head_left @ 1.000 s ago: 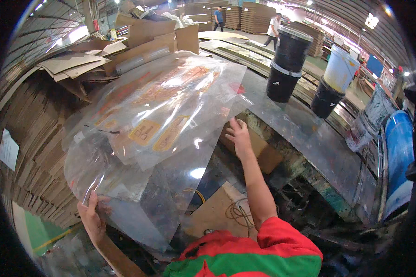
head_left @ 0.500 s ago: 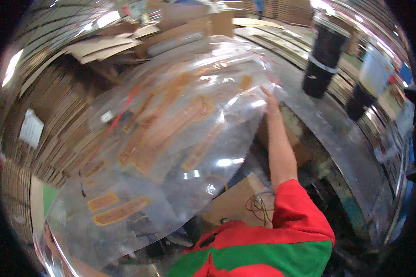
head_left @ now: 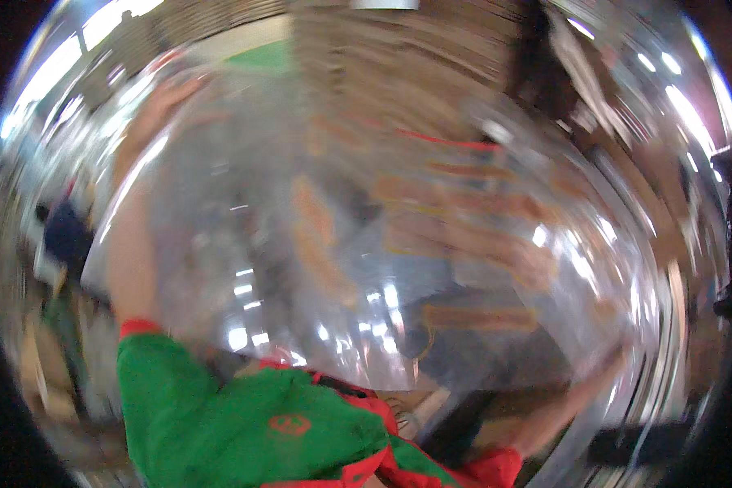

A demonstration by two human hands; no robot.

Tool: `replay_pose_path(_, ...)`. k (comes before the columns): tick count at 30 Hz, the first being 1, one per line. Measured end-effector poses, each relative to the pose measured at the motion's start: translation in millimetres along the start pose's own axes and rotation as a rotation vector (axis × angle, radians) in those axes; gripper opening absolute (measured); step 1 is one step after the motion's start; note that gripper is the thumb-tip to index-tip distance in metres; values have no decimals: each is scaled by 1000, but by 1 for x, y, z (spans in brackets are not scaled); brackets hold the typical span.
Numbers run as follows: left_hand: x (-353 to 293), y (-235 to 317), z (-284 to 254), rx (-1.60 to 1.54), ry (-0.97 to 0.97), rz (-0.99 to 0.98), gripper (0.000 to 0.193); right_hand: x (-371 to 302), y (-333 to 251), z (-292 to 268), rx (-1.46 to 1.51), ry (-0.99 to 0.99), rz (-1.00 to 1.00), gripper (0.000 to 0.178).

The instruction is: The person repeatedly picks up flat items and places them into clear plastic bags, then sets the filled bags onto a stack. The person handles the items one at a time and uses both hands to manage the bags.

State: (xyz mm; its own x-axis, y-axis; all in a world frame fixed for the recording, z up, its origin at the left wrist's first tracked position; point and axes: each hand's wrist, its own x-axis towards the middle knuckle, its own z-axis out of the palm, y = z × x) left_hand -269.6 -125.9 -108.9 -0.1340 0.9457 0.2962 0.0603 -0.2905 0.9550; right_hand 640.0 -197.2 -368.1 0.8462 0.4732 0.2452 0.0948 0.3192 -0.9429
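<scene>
A big, clear plastic sheet with orange, yellow-edged shapes and a thin red line spans most of the view, bowed and shiny with reflections. My left hand grips its far left edge, the arm stretched out and seen partly through the plastic. At the lower right, my right hand holds the opposite edge; motion blur and glare smear its fingers. The sheet hangs in front of my chest, between my two arms.
Brown stacks of flat cardboard rise beyond the sheet, with a green patch beside them. Off to the left is a blurred person in dark clothing. More brown board stands at the right.
My view has swung left, so the cardboard stacks now lie ahead and the black bins are out of sight. The sheet has turned with me, still held in both hands.
</scene>
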Motion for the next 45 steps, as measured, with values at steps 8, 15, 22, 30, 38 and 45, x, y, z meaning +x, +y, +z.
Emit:
replay_pose_path(8,-91,-112,-50,-118,-76,-189,48,-189,-29,183,-208,-301,-168,47)
replay_pose_path(15,-133,-262,-130,-39,-287,-602,42,-336,-84,371,-133,-676,-213,51)
replay_pose_path(22,-162,-377,-180,301,-619,-519,47,-479,-154,570,-108,-865,-338,55)
replay_pose_path(30,-178,-389,-209,187,-887,-418,78,-601,-310,820,-79,-1058,-739,61)
replay_pose_path(38,-167,-448,-241,-204,-684,-334,60,-859,-440,1125,-88,-1373,-1389,67)
replay_pose_path(45,4,-440,-353,18,-531,-195,52,-1134,-338,1241,-617,-1853,-1601,72)
